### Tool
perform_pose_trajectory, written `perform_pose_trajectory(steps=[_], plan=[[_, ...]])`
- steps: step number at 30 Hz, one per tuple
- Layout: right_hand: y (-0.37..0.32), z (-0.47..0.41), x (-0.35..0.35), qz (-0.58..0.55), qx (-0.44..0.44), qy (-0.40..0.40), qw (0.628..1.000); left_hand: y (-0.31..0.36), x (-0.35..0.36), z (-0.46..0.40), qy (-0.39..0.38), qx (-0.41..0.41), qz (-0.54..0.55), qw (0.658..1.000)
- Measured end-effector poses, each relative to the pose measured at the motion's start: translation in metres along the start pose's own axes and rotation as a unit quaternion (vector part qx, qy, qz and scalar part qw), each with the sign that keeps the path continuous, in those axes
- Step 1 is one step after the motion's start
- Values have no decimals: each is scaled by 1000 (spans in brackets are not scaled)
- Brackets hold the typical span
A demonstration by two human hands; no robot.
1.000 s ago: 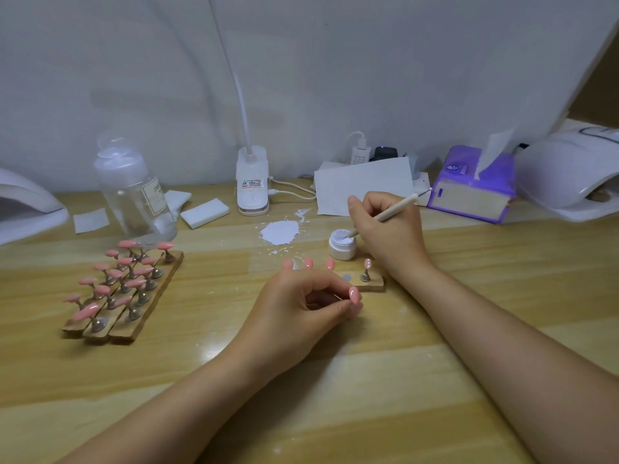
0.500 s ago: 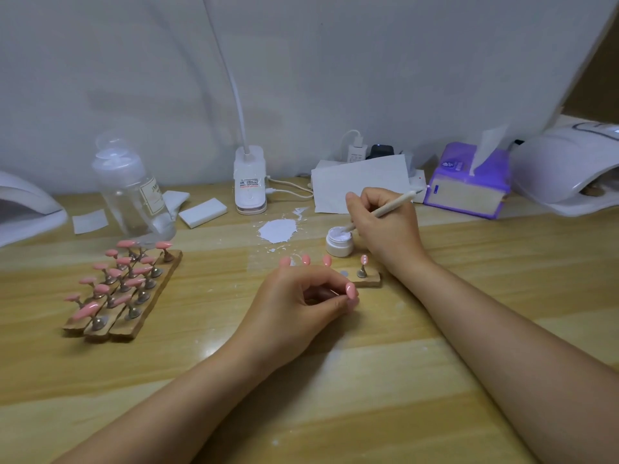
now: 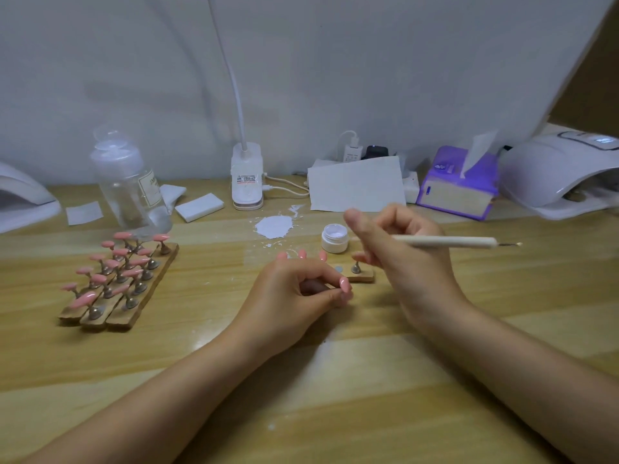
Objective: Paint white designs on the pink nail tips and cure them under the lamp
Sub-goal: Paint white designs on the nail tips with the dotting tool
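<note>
Cream-handled thin nail brush (image 3: 445, 242) lies level, pinched in the right hand (image 3: 402, 252) beside the small white gel pot (image 3: 335, 238); left hand (image 3: 294, 293) pinches the wooden nail-tip holder strip (image 3: 360, 275).

Pink nail tips (image 3: 119, 267) stand on metal pegs across three wooden strips, well left of the open white paint jar (image 3: 335, 238). Cream-handled brush (image 3: 449, 242) lies level just right of the jar; white curing lamp (image 3: 556, 172) far right.

Jar (image 3: 335, 238) behind holder strip (image 3: 363, 275); nail racks (image 3: 115, 283) far left
</note>
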State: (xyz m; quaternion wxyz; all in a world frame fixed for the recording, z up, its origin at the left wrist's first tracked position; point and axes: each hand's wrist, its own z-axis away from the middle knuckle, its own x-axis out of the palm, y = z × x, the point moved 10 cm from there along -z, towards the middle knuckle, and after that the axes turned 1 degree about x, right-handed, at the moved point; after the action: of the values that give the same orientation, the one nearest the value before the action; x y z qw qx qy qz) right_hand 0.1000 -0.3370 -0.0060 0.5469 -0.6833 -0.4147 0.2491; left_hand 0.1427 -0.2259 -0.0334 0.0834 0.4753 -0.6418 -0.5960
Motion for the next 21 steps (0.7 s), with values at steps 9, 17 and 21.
perform_pose_trajectory(steps=[9, 17, 21], plan=[[20, 7, 3, -34, 13, -24, 999, 1, 0, -1, 1, 9, -19, 1000], [20, 6, 9, -3, 9, -56, 998, -10, 3, -4, -10, -12, 9, 1000], [20, 7, 10, -7, 13, -63, 998, -11, 4, -5, -15, -15, 25, 999]])
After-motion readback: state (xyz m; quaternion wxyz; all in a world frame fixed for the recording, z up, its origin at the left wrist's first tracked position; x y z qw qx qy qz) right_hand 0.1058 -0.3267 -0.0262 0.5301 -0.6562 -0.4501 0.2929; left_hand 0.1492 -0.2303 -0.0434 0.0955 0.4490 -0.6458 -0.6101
